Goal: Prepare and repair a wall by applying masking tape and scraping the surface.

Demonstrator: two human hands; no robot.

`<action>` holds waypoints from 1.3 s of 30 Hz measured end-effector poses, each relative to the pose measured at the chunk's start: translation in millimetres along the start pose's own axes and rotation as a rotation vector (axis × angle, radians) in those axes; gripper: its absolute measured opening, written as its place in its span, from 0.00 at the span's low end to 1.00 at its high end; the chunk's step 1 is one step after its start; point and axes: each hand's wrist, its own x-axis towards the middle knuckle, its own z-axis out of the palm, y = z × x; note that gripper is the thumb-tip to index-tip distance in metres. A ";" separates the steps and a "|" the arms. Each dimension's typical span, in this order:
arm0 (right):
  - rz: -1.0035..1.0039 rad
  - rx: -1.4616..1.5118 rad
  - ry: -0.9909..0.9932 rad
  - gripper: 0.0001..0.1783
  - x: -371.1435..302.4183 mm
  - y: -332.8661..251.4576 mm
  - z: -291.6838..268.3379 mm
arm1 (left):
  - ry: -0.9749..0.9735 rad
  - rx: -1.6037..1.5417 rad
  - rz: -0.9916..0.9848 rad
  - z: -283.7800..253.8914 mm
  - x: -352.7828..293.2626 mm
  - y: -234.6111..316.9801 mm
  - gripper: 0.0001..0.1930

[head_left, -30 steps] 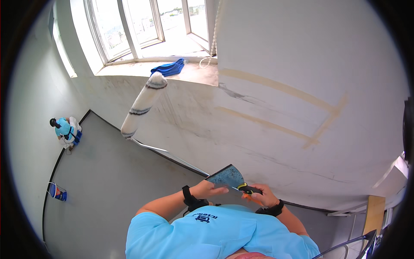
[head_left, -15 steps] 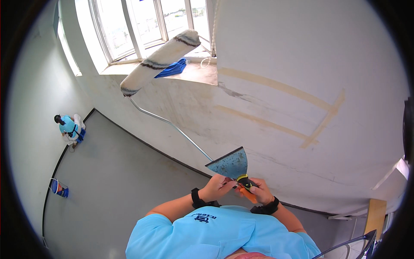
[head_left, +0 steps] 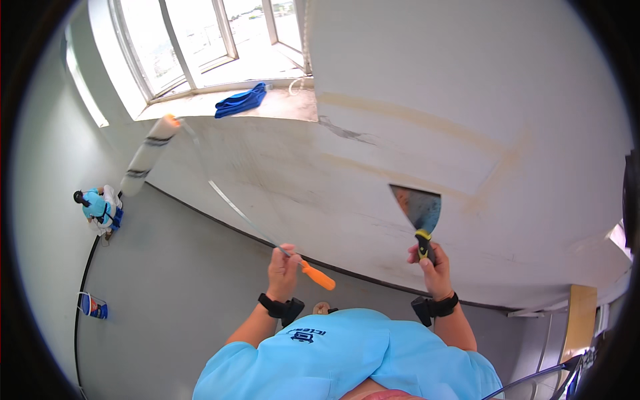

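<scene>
My left hand (head_left: 283, 272) is closed round the metal rod of a paint roller (head_left: 148, 155), just ahead of its orange handle. The roller's white sleeve with dark bands hangs out to the far left, slightly blurred. In my right hand (head_left: 437, 272) is a putty knife (head_left: 419, 210), gripped by its black and yellow handle. Its wide, stained blade points up and away from me, in front of the wall. The two tools are well apart.
Ahead stands a scuffed white wall (head_left: 373, 160) with strips of masking tape (head_left: 413, 122). A blue cloth (head_left: 241, 100) lies on the windowsill under open windows. At the left, a person (head_left: 100, 208) crouches by the wall near a blue bucket (head_left: 93, 306). A wooden board (head_left: 579, 320) stands at right.
My hands have moved apart, the left with the roller, the right with the putty knife. The roller's sleeve has swung left and down and turned over. My view has shifted slightly.
</scene>
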 end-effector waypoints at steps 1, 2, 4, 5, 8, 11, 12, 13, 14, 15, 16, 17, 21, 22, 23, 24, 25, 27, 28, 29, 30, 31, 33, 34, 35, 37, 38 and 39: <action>-0.036 -0.001 0.062 0.20 -0.6 -5.1 -5.1 | -0.024 -0.007 -0.011 -6.5 1.3 -1.3 0.07; -0.073 -0.001 0.119 0.21 -0.6 -8.1 -9.4 | 0.051 0.022 0.023 -13.6 1.6 -2.2 0.07; -0.107 -0.001 0.174 0.22 -0.8 -11.8 -19.2 | 0.110 0.046 0.046 -25.5 3.3 -3.5 0.07; -0.130 -0.032 0.194 0.22 -0.5 -13.8 -23.7 | 0.135 0.021 0.119 -30.7 5.0 -3.3 0.08; -0.146 -0.194 0.352 0.23 -1.4 -20.3 -29.4 | 0.136 0.011 0.183 -39.9 12.3 8.3 0.10; -0.158 -0.383 0.427 0.23 2.4 -32.0 -23.2 | 0.146 0.067 0.226 -49.2 22.0 15.1 0.12; -0.152 -0.384 0.432 0.23 4.4 -31.2 -20.9 | 0.174 0.103 0.274 -52.5 24.6 15.1 0.12; -0.204 -0.309 0.431 0.22 6.9 -30.3 -18.7 | 0.169 0.103 0.271 -55.6 26.1 14.5 0.12; -0.255 -0.235 0.429 0.20 8.6 -28.4 -16.6 | 0.213 0.118 0.276 -58.3 27.7 12.5 0.12; -0.274 -0.262 0.432 0.20 9.8 -22.7 -15.0 | 0.257 0.132 0.282 -60.8 29.0 10.0 0.11; -0.270 -0.261 0.435 0.20 12.2 -19.9 -8.2 | 0.253 0.134 0.279 -63.1 28.9 6.1 0.11; -0.288 -0.256 0.470 0.20 16.1 -17.4 1.8 | 0.237 0.094 0.273 -65.3 28.5 1.4 0.10; -0.243 -0.314 0.429 0.21 19.7 2.2 10.9 | 0.184 0.068 0.190 -64.5 27.3 6.5 0.08; -0.206 -0.357 0.397 0.22 21.3 5.1 13.2 | 0.186 0.070 0.188 -66.5 27.7 5.4 0.08; -0.200 -0.503 0.403 0.21 24.1 7.6 11.7 | 0.197 0.075 0.225 -68.7 28.1 3.2 0.08; -0.201 -0.503 0.400 0.21 25.9 6.5 13.5 | 0.208 0.080 0.263 -71.2 28.2 1.5 0.07; -0.241 -0.620 0.389 0.21 30.5 -1.5 20.9 | 0.210 0.080 0.263 -74.5 28.8 -0.5 0.07; -0.285 -0.756 0.367 0.22 39.7 -5.9 30.5 | 0.160 0.220 0.275 -81.5 29.0 -3.9 0.08; -0.287 -0.757 0.366 0.22 44.0 -8.7 35.4 | 0.161 0.219 0.276 -83.4 28.8 -5.4 0.08; -0.290 -0.795 0.346 0.23 48.4 -12.6 41.6 | 0.132 0.206 0.248 -85.2 28.4 -7.0 0.08; -0.294 -0.834 0.326 0.23 53.1 -14.6 47.1 | 0.103 0.194 0.219 -86.8 27.9 -8.0 0.09; -0.333 -0.830 0.327 0.22 58.3 -13.3 51.5 | 0.101 0.192 0.224 -87.7 28.4 -8.4 0.09; -0.340 -0.780 0.337 0.22 67.6 -15.1 65.3 | 0.097 0.134 0.236 -87.7 29.9 -8.2 0.10; -0.343 -0.731 0.340 0.21 70.8 -15.3 71.7 | 0.095 0.132 0.241 -87.5 30.3 -8.8 0.10; -0.360 -0.726 0.319 0.20 73.8 -14.0 77.2 | 0.106 0.076 0.260 -87.6 31.0 -9.2 0.10; -0.283 -0.587 0.314 0.20 75.0 -6.8 88.1 | 0.113 0.015 0.283 -88.5 32.8 -8.2 0.10; -0.202 -0.447 0.303 0.20 75.3 -2.8 92.5 | 0.096 0.009 0.244 -89.4 33.9 -4.8 0.11; -0.181 -0.396 0.296 0.21 75.1 0.5 96.3 | 0.078 0.002 0.203 -90.6 35.2 -3.0 0.12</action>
